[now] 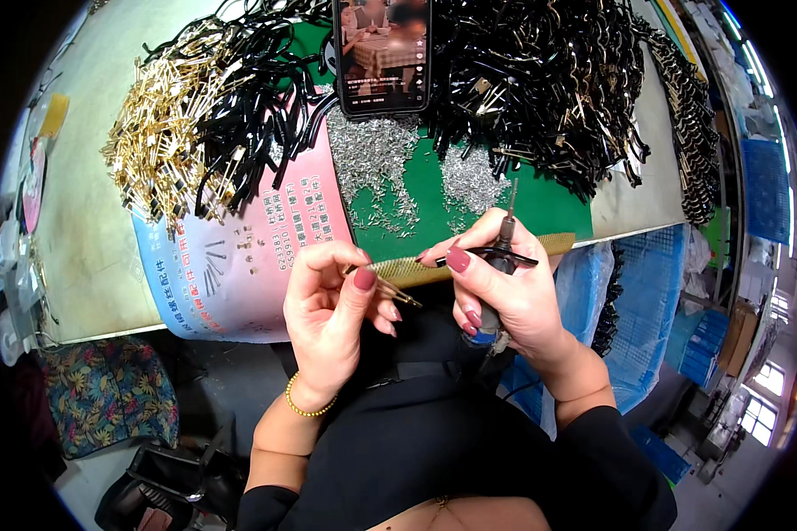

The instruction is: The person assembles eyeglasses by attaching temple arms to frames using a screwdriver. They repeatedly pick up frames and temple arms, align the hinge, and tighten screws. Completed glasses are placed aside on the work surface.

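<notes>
Pinching slim gold pieces point(406, 299) in the left hand point(323, 310), at 8 o'clock from centre, with thumb close to forefinger and the far ends sloping toward 4; cannot tell how many. Gripping a dark driver point(507, 232) in the right hand point(518, 299), between 3 and 4 o'clock, with its thin tip aimed at 12 and its blue part toward 7. Holding a black piece point(518, 258) in that same closed grip, crossing the driver, with one end reaching toward 3. Wearing a gold bracelet point(308, 413) on the left wrist. Working over a yellow strip point(555, 242) along the near edge of a green mat point(549, 202). Facing a phone point(383, 57) at 12, a large silver pile point(376, 146) just below it and a smaller silver pile point(476, 181) at 1. Showing also a gold heap point(164, 133) at 10, a black heap point(540, 80) at 1, a printed sheet point(230, 274) at 9, blue crates point(651, 305) at 3 and a floral cloth point(106, 394) at 8.
</notes>
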A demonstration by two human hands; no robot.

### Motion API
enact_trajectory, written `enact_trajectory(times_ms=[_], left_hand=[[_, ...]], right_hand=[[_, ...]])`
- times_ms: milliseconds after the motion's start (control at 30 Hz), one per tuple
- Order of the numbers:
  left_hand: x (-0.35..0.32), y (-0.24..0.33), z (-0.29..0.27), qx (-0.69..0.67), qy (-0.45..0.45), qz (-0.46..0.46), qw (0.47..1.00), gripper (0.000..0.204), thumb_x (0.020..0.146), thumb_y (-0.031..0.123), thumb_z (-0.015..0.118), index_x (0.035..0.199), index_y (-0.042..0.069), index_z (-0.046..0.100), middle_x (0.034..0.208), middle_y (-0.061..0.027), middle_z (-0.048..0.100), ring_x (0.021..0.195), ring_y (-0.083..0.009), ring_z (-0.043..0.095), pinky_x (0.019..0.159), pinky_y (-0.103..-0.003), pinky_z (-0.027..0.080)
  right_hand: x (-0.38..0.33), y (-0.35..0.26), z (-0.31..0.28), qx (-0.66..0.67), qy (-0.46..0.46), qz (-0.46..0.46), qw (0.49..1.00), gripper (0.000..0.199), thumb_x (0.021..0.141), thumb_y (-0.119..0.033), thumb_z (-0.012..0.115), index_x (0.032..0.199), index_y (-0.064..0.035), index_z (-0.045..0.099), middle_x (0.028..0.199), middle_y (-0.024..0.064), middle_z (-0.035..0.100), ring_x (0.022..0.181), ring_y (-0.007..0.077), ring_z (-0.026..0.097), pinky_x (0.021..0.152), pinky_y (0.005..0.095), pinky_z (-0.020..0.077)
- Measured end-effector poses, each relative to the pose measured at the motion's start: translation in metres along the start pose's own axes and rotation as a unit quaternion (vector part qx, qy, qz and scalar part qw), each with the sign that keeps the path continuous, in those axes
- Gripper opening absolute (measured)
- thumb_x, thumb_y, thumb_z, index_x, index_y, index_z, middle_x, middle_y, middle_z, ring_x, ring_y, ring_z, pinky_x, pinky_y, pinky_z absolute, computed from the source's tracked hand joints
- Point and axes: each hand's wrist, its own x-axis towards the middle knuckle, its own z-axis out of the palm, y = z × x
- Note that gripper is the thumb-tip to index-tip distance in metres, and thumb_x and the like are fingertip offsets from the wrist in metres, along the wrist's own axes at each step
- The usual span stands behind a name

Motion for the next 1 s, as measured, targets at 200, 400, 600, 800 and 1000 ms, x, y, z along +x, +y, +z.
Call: enact_trajectory(times_ms=[200,400,600,800,1000], left_hand=[[-0.005,0.004,-0.004,0.011,-0.044,0.044,0.998,0.013,0.102,0.0,0.057,0.111,0.0,0.047,0.103,-0.0181,0.068,0.081,-0.0188,0.071,0.067,-0.029,0.062],[-0.008,-0.005,0.004,0.013,-0.019,0.019,1.0,0.014,0.101,-0.004,0.056,0.116,-0.005,0.055,0.11,-0.0209,0.069,0.093,-0.0256,0.074,0.079,-0.035,0.065],[-0.008,-0.013,0.01,-0.005,0.004,0.081,0.997,0.015,0.102,-0.003,0.057,0.116,-0.005,0.055,0.108,-0.0222,0.069,0.091,-0.026,0.074,0.078,-0.036,0.065],[-0.014,-0.022,0.017,-0.012,-0.009,0.119,0.993,0.017,0.1,-0.007,0.057,0.116,-0.006,0.055,0.11,-0.022,0.069,0.093,-0.027,0.074,0.082,-0.037,0.064],[-0.015,-0.028,0.018,0.022,-0.036,0.17,0.985,0.016,0.098,-0.008,0.059,0.114,-0.008,0.06,0.112,-0.0234,0.07,0.098,-0.0277,0.074,0.085,-0.038,0.064]], right_hand=[[-0.006,0.002,-0.009,-0.023,0.021,-0.017,0.999,0.014,0.098,-0.006,0.067,0.096,-0.0028,0.053,0.099,0.0173,0.074,0.053,0.0055,0.057,0.048,0.0211,0.0488],[-0.009,0.001,-0.012,-0.02,-0.003,-0.054,0.998,0.013,0.099,-0.004,0.066,0.098,-0.0031,0.052,0.102,0.0187,0.073,0.055,0.0062,0.058,0.049,0.0215,0.05],[-0.01,0.003,-0.01,-0.004,-0.008,-0.046,0.999,0.013,0.099,-0.005,0.066,0.098,-0.0035,0.053,0.104,0.0185,0.074,0.054,0.0068,0.059,0.049,0.0216,0.0492],[-0.012,0.001,-0.008,0.048,-0.002,-0.023,0.999,0.013,0.1,-0.006,0.065,0.098,-0.0032,0.052,0.101,0.0182,0.073,0.052,0.0076,0.057,0.047,0.0236,0.0491],[-0.011,-0.005,-0.014,0.018,-0.024,-0.032,0.999,0.013,0.099,-0.006,0.067,0.098,-0.0028,0.054,0.097,0.0168,0.074,0.053,0.0063,0.056,0.046,0.0218,0.0482]])
